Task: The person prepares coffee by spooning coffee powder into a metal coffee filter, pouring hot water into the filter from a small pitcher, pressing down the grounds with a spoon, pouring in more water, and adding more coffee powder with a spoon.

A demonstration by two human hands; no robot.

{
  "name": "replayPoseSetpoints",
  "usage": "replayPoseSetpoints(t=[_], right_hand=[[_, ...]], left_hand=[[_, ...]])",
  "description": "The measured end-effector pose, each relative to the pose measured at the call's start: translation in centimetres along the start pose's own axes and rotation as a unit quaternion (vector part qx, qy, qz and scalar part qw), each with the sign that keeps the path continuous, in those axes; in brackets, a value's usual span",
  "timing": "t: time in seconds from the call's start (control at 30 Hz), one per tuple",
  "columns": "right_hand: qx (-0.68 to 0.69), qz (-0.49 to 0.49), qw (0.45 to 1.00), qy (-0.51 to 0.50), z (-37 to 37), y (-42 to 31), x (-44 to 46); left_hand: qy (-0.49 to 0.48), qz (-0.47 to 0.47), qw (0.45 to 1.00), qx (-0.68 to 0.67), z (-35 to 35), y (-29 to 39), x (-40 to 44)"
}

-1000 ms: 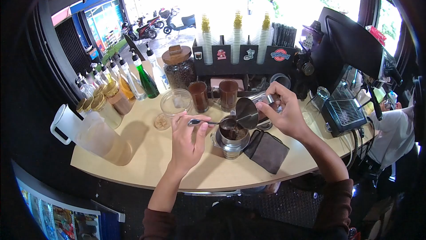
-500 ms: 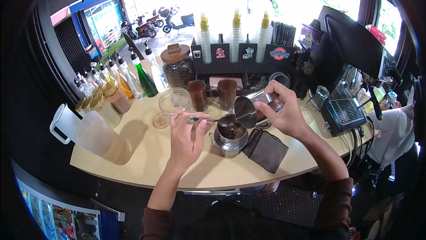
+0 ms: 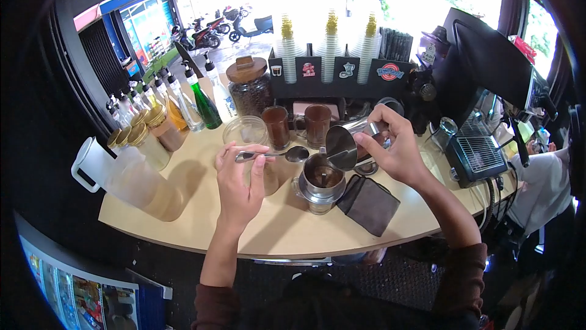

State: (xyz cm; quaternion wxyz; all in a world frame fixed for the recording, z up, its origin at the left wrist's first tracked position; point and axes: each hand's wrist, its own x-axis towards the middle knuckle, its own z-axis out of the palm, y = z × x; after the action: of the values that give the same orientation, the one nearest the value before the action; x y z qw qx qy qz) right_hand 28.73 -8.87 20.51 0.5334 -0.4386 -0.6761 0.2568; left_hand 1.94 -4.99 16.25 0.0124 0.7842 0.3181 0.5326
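Observation:
My left hand (image 3: 240,190) pinches the handle of a metal spoon (image 3: 297,154), whose dark, wet-looking bowl is left of the coffee filter and apart from it. In my right hand (image 3: 395,150) is a metal pitcher (image 3: 342,146), tilted left with its mouth above the filter's right side. Below stands a metal drip coffee filter (image 3: 317,194) with dark brown coffee inside, on top of a small glass cup (image 3: 320,209). Whether liquid is flowing from the pitcher is hard to make out. A dark folded cloth (image 3: 375,205) lies right of the filter.
Two glass mugs of brown drink (image 3: 276,130) stand behind the filter, near a jar of coffee beans (image 3: 250,95). A plastic pitcher (image 3: 143,186), lidded jars and pump bottles (image 3: 203,101) line the left. An espresso machine (image 3: 479,153) and another person's sleeve (image 3: 543,177) are right.
My left hand has drawn the spoon left, out from over the filter, so the coffee inside shows. The pitcher remains tilted above the filter.

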Motion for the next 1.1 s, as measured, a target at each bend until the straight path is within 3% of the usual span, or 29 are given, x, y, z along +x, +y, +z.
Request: replayPoseSetpoints(t=[0.2,0.3,0.4,0.53,0.6,0.73,1.1], right_hand=[[-0.052,-0.043,0.998,-0.013,0.5,1.2,0.8],[-0.069,-0.02,0.997,-0.034,0.8,1.4,1.1],[0.023,0.007,0.999,-0.03,1.4,1.2,1.3],[0.022,0.007,0.999,-0.023,1.4,0.8,1.2],[-0.074,-0.05,0.996,0.009,0.9,1.4,1.3],[-0.104,-0.049,0.993,0.014,0.1,1.3,0.8],[-0.011,-0.01,0.997,0.073,-2.2,2.0,-2.2]], left_hand=[[0.005,-0.014,1.0,0.007,-0.7,-0.1,-0.6],[0.004,-0.016,1.0,0.016,-1.0,0.1,-0.9],[0.006,-0.012,1.0,0.025,-1.0,0.3,-1.0],[-0.002,-0.014,1.0,0.012,-0.8,0.2,-1.3],[-0.002,-0.018,1.0,0.009,-0.8,0.4,-1.3],[0.007,-0.001,1.0,0.017,-0.5,0.7,-1.2],[0.007,0.043,0.999,0.019,0.9,2.2,-1.3]])
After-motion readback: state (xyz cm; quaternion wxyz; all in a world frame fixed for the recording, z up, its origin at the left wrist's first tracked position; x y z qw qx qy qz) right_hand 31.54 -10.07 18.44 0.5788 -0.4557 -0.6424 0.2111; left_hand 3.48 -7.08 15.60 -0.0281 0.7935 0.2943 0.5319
